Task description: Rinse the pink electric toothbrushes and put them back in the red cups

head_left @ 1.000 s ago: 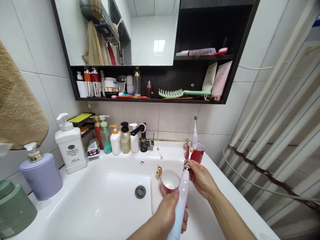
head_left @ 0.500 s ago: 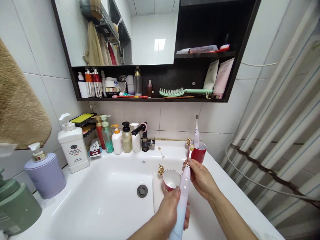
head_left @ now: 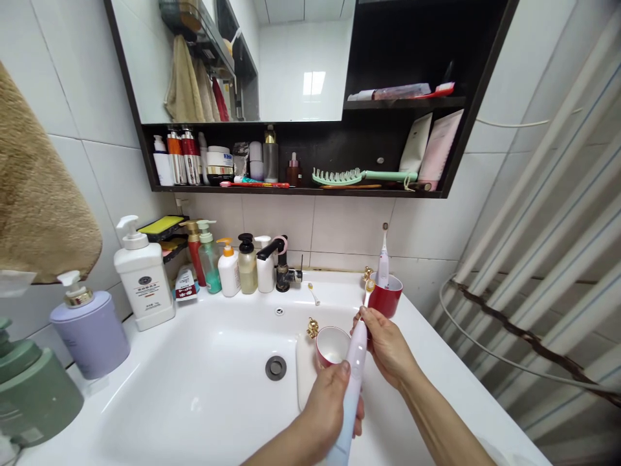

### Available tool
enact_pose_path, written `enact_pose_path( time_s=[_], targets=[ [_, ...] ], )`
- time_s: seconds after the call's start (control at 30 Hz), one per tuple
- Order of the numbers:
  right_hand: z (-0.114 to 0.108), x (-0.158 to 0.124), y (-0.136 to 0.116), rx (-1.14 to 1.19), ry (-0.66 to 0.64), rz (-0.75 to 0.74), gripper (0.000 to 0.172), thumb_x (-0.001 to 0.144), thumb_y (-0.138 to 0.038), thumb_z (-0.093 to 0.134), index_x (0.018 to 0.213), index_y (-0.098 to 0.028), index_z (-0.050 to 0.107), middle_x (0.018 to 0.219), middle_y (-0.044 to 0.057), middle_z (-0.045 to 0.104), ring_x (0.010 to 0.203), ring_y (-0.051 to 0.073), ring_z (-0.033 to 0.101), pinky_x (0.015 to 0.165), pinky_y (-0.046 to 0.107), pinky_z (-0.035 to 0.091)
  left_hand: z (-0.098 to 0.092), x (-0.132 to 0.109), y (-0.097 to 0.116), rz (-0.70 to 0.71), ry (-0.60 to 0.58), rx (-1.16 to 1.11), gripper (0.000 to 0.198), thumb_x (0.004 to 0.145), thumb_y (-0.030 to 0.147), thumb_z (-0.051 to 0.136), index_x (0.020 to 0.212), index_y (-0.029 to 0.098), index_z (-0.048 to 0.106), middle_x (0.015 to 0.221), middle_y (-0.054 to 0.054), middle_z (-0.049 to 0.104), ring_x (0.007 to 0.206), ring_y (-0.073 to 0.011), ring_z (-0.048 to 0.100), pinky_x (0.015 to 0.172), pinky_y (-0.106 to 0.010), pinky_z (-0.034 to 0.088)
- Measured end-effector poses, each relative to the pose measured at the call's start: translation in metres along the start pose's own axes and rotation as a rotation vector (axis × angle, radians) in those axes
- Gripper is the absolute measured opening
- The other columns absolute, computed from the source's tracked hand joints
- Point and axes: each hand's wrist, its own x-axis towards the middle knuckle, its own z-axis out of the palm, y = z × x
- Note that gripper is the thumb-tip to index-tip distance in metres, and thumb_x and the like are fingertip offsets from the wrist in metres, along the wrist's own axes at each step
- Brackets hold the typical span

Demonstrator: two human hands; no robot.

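Note:
My left hand [head_left: 326,396] is wrapped around the pink-to-pale-blue handle [head_left: 355,369] of an electric toothbrush, over the right part of the sink. At the handle's top, my right hand [head_left: 388,340] pinches the base of the white brush head [head_left: 369,288]; its fingers hide much of the joint. Just behind, a red cup [head_left: 387,299] holds another electric toothbrush [head_left: 383,265] upright. A second cup, red outside and white inside [head_left: 332,344], sits beside my left hand with a gold ornament [head_left: 313,327] at its rim. On the ledge lies a loose brush head [head_left: 314,294].
A black faucet [head_left: 283,265] stands behind the white sink [head_left: 204,388]. Several pump bottles [head_left: 229,268] line the left ledge, with a purple dispenser [head_left: 91,333] nearer. Overhead hangs a dark mirror cabinet [head_left: 334,145]. White radiator pipes [head_left: 548,259] run along the right.
The handle has dropped slightly, and its top sits a little lower against the brush head than before. Both hands keep their grips. The whole view has shifted slightly.

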Motion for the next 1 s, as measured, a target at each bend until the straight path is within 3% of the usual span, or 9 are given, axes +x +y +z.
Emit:
enact_pose_path(
  time_s=[0.1, 0.2, 0.37, 0.47, 0.6, 0.7, 0.8, 0.87, 1.0],
  targets=[
    [0.003, 0.0, 0.002, 0.18, -0.084, 0.042, 0.019, 0.063, -0.035, 0.046, 0.057, -0.018, 0.044, 0.049, -0.005, 0.044, 0.044, 0.006, 0.041, 0.047, 0.019, 0.034, 0.001, -0.002, 0.005, -0.11, -0.093, -0.145, 0.051, 0.061, 0.061, 0.019, 0.064, 0.014, 0.039, 0.042, 0.004, 0.04, 0.029, -0.0048, 0.035, 0.032, -0.018, 0.024],
    [0.004, 0.0, 0.002, 0.246, -0.103, 0.066, 0.017, 0.063, -0.034, 0.048, 0.059, -0.018, 0.045, 0.052, -0.005, 0.047, 0.047, 0.007, 0.045, 0.049, 0.02, 0.036, 0.001, -0.003, 0.007, -0.092, -0.102, -0.151, 0.053, 0.058, 0.064, 0.021, 0.065, 0.014, 0.039, 0.041, 0.004, 0.039, 0.029, -0.0048, 0.035, 0.033, -0.018, 0.024],
    [0.008, -0.004, 0.003, 0.162, -0.036, 0.024, 0.019, 0.064, -0.036, 0.044, 0.063, -0.017, 0.047, 0.055, -0.003, 0.049, 0.049, 0.008, 0.047, 0.049, 0.02, 0.037, -0.001, 0.001, 0.007, 0.028, -0.029, -0.014, 0.052, 0.057, 0.063, 0.025, 0.065, 0.014, 0.039, 0.041, 0.004, 0.04, 0.029, -0.0051, 0.035, 0.033, -0.019, 0.025],
    [0.012, -0.011, 0.005, 0.053, -0.128, 0.03, 0.023, 0.066, -0.038, 0.04, 0.07, -0.017, 0.048, 0.057, -0.001, 0.05, 0.05, 0.009, 0.047, 0.049, 0.022, 0.037, -0.006, 0.007, 0.011, 0.097, 0.025, 0.024, 0.05, 0.059, 0.061, 0.026, 0.066, 0.014, 0.042, 0.043, 0.003, 0.042, 0.032, -0.0056, 0.037, 0.035, -0.02, 0.027],
    [0.017, -0.017, 0.004, -0.274, -0.292, -0.039, 0.019, 0.063, -0.034, 0.045, 0.068, -0.016, 0.048, 0.05, -0.004, 0.046, 0.042, 0.008, 0.041, 0.043, 0.022, 0.034, -0.017, 0.016, 0.02, 0.161, 0.114, 0.082, 0.049, 0.064, 0.055, 0.023, 0.072, 0.013, 0.046, 0.047, 0.001, 0.046, 0.035, -0.0068, 0.039, 0.039, -0.021, 0.031],
    [0.017, -0.008, -0.003, -0.474, -0.11, -0.229, 0.018, 0.063, -0.033, 0.044, 0.064, -0.015, 0.048, 0.053, -0.003, 0.047, 0.049, 0.009, 0.042, 0.048, 0.022, 0.035, -0.028, 0.02, 0.018, 0.29, 0.218, 0.268, 0.038, 0.069, 0.044, 0.027, 0.08, 0.014, 0.048, 0.067, -0.003, 0.052, 0.056, -0.0105, 0.048, 0.053, -0.023, 0.037],
    [0.014, 0.01, -0.004, -0.65, 0.088, -0.386, 0.022, 0.064, -0.035, 0.039, 0.07, -0.016, 0.047, 0.061, 0.0, 0.051, 0.056, 0.012, 0.044, 0.053, 0.022, 0.035, -0.036, 0.022, 0.008, 0.392, 0.367, 0.575, 0.027, 0.064, 0.027, 0.04, 0.088, 0.016, 0.047, 0.092, -0.006, 0.048, 0.086, -0.0139, 0.043, 0.075, -0.025, 0.032],
    [0.01, 0.021, 0.002, -0.716, 0.12, -0.413, 0.022, 0.063, -0.034, 0.039, 0.072, -0.016, 0.048, 0.064, 0.002, 0.052, 0.058, 0.013, 0.045, 0.054, 0.024, 0.035, -0.036, 0.025, -0.001, 0.367, 0.407, 0.762, 0.032, 0.058, 0.018, 0.044, 0.089, 0.016, 0.047, 0.104, -0.007, 0.04, 0.098, -0.0159, 0.036, 0.083, -0.026, 0.026],
    [0.003, 0.032, 0.029, -0.83, 0.118, -0.413, 0.016, 0.061, -0.03, 0.041, 0.065, -0.017, 0.05, 0.058, 0.002, 0.052, 0.054, 0.015, 0.045, 0.052, 0.025, 0.033, -0.031, 0.032, -0.01, 0.361, 0.345, 1.016, 0.031, 0.05, 0.009, 0.048, 0.08, 0.015, 0.053, 0.118, -0.007, 0.028, 0.108, -0.0197, 0.022, 0.087, -0.028, 0.022]
  ],
)
